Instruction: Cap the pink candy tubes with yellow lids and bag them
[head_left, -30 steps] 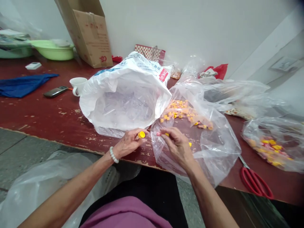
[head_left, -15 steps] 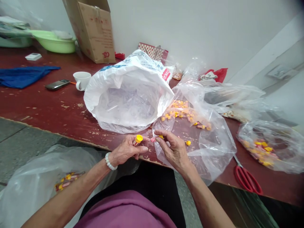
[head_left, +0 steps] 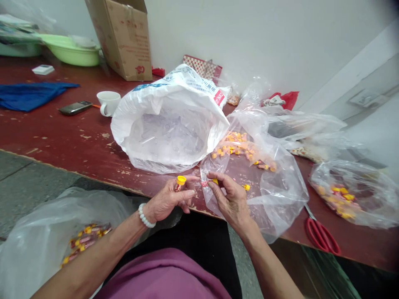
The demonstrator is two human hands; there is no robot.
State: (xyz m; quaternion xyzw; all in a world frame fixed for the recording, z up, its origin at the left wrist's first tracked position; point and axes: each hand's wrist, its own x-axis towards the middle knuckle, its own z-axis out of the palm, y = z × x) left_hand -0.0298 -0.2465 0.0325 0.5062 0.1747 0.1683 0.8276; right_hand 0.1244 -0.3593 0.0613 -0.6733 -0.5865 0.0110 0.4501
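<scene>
At the near edge of a worn dark-red wooden table, before a big white plastic sack and a clear plastic bag, the left hand has its grip clenched on a small yellow-capped tube. The right hand pinches a tiny red-and-white piece just beside it. Holding the tube upright and steady seems wise.

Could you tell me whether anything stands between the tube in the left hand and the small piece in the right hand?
Nothing visible does. The tube in the left hand and the small piece in the right hand are close together, with only an open gap between them.
</scene>
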